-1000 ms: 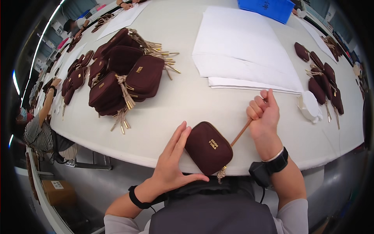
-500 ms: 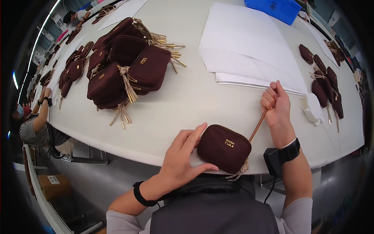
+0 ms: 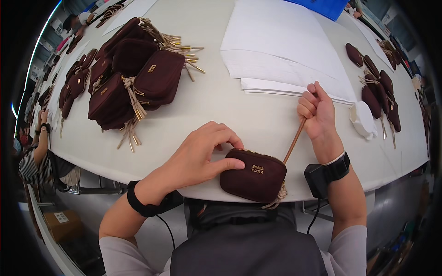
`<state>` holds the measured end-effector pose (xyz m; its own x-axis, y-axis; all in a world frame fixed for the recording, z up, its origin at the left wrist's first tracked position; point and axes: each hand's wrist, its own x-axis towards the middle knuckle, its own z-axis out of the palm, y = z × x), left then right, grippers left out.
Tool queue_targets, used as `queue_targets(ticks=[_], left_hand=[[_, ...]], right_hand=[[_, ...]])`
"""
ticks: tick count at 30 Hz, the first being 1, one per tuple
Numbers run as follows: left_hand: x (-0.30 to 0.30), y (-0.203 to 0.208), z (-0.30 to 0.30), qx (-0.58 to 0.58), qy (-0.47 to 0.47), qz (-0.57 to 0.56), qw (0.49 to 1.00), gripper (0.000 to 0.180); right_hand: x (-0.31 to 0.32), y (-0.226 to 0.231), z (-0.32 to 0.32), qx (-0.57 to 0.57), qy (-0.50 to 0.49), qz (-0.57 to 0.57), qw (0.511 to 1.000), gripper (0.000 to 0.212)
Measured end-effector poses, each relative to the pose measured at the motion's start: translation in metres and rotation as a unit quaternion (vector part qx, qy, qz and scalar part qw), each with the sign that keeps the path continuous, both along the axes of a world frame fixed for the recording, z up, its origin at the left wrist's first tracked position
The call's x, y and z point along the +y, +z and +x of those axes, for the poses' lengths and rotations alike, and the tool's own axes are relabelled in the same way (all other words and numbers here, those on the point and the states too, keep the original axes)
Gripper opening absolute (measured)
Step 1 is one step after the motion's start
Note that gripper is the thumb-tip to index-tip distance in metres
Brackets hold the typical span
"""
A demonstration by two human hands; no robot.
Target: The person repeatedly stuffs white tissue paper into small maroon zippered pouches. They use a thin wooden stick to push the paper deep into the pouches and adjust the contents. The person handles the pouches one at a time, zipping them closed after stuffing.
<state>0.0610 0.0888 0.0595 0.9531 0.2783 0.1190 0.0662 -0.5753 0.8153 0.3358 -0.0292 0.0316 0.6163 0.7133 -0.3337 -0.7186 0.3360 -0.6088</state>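
Observation:
Near the table's front edge stands a small dark maroon zip pouch [image 3: 253, 177] with gold lettering on its front. My left hand [image 3: 202, 154] grips its upper left side, thumb on the front face, fingers behind the zipped top edge. A thin, straight brown length that looks like a strap [image 3: 293, 142] slants up from the pouch's upper right corner. Closed fingers of my right hand [image 3: 315, 110] hold its upper end. At the pouch's lower right hangs a knotted beige cord tassel [image 3: 280, 198], partly behind the pouch.
A heap of similar maroon pouches [image 3: 138, 69] with tasselled cords lies at left. White sheets [image 3: 281, 50] are stacked at centre back, near a blue bin [image 3: 322, 7]. At right are a white round object [image 3: 363, 120] and more pouches [image 3: 380, 89]. Another person [image 3: 37, 161] works far left.
My left hand has gone from beside the pouch's left end to gripping its upper left, thumb on the front. My right hand keeps its hold on the strap. The whole view has shifted slightly.

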Motion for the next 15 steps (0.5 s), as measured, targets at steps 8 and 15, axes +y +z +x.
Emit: queue_targets(ticks=[8,15], left_hand=[[-0.014,-0.007,0.026,-0.013,-0.060,-0.044,0.997,0.031],[-0.022,-0.009,0.032,0.051,0.022,-0.046,0.997,0.021]], right_hand=[[0.001,0.004,0.000,0.032,0.011,0.023,0.999,0.028],[0.006,0.010,-0.009,0.026,-0.014,0.002,1.000,0.026]])
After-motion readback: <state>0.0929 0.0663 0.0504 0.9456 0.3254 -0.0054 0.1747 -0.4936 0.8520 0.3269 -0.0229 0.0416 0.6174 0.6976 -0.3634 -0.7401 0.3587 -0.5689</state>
